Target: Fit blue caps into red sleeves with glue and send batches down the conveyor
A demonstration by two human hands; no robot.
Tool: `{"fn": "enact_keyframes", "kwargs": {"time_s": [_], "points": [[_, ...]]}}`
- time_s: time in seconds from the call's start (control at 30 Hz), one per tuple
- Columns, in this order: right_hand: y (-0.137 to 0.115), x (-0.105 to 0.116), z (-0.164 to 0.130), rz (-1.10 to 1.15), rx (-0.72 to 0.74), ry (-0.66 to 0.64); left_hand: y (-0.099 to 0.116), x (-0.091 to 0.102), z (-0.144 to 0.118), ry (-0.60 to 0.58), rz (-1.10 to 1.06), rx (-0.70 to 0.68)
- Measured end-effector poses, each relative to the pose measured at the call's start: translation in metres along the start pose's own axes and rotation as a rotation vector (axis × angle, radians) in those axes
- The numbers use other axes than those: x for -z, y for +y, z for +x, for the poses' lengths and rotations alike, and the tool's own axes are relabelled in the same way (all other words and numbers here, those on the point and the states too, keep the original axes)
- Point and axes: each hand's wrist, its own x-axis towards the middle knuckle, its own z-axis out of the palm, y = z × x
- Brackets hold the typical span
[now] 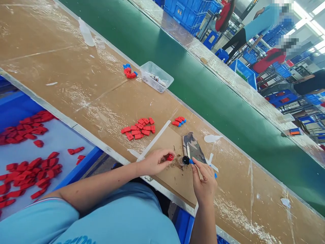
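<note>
My left hand [157, 162] pinches a small red plastic piece [170, 157] between thumb and fingers. Between both hands stands a small clear jar [180, 160] beside a round black pot [186, 160]. My right hand [204, 178] is closed on a small blue plastic piece [191, 162], which is at the pot's edge; whether it touches cannot be made out. Just beyond lies a camouflage-patterned cloth piece [194, 146]. Loose red pieces [139, 128] lie to the left on the table, and a few red pieces with blue ends [178, 121] sit farther off.
A clear plastic tub [156, 77] with small items stands by the green conveyor belt [193, 71], near more red-and-blue pieces [130, 71]. A blue crate [76, 166] of red pieces is at my left. A white bottle [86, 33] lies farther left. Several people work beyond the belt.
</note>
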Motion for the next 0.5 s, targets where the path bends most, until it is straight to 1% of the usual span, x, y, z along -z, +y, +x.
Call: {"fn": "enact_keyframes", "kwargs": {"time_s": [0.2,0.27,0.37,0.43,0.5], "points": [[-0.0002,-0.0018,-0.0012,0.018,-0.041,-0.024,0.0005,0.0021,0.0003,0.005,0.069,-0.065],[0.0001,-0.0013,-0.0017,0.019,-0.047,-0.025,-0.0008,0.0005,0.0000,0.008,0.043,-0.051],[0.0005,0.0006,-0.0018,0.011,-0.032,-0.018,-0.0015,-0.0019,0.0002,0.008,-0.065,-0.005],[0.0007,0.0017,-0.0019,0.005,-0.017,-0.021,0.0003,-0.0019,0.0005,0.000,-0.091,-0.013],[0.0006,0.0025,-0.0023,0.005,-0.017,-0.042,0.0034,-0.0009,0.0002,-0.022,-0.070,-0.047]]}}
